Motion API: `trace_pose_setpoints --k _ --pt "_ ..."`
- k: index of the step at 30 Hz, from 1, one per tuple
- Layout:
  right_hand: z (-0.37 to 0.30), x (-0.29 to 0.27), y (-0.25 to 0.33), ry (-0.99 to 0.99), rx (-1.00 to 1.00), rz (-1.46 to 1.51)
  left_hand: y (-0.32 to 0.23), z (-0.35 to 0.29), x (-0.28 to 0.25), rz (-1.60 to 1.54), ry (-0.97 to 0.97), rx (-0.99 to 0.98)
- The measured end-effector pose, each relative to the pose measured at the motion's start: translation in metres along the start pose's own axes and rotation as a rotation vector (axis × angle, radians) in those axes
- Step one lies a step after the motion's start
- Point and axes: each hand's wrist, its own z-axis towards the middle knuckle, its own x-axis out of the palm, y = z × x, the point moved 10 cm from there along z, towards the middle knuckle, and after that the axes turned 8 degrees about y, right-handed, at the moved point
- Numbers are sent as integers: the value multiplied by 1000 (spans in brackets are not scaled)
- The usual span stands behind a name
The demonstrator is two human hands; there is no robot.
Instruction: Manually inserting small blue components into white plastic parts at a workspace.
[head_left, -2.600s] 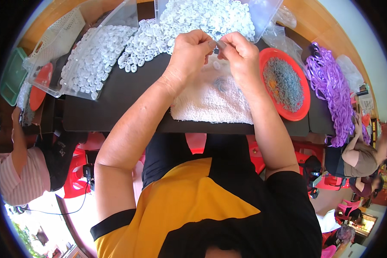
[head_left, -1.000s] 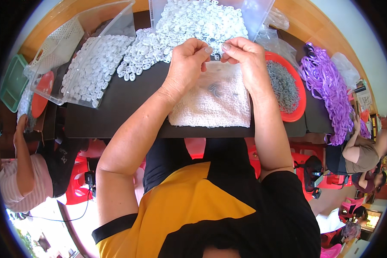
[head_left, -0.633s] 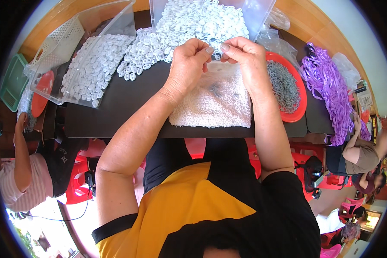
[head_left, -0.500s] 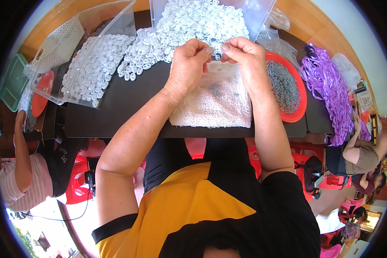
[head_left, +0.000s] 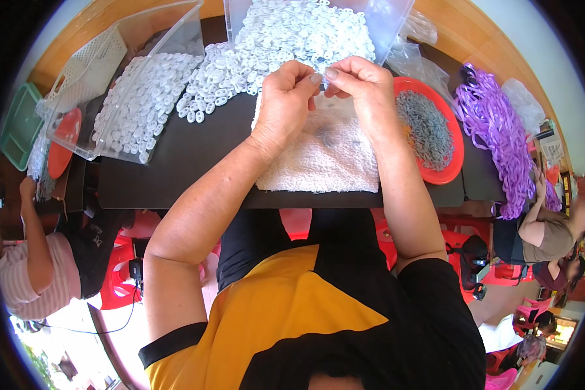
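My left hand (head_left: 285, 101) and my right hand (head_left: 365, 90) are raised over the far end of a folded white towel (head_left: 325, 169). Each pinches thumb against fingers, and the two thumb tips almost meet. Whatever is between the fingertips is too small and covered to name. Just beyond them lies a heap of small white oval plastic pieces with holes (head_left: 305, 39), spilling from a tipped clear bin. To the right of my right hand sits a red plastic dish (head_left: 456, 146) filled with small grey pieces (head_left: 429, 127).
On the left stands a clear bin (head_left: 104, 151) of white pieces, near a white perforated basket (head_left: 97, 65) and a green tray (head_left: 21, 123). Purple ribbons (head_left: 497, 136) are heaped on the right beside crumpled clear bags (head_left: 422, 65). Co-workers sit to both sides of the dark table (head_left: 175, 185).
My right hand has shifted slightly left, bringing its fingertips closer to those of my left hand. The left hand has hardly moved.
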Motion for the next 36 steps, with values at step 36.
trace_pose_setpoints --k 36 --pt "-5 14 3 339 101 389 -42 -7 19 -210 276 154"
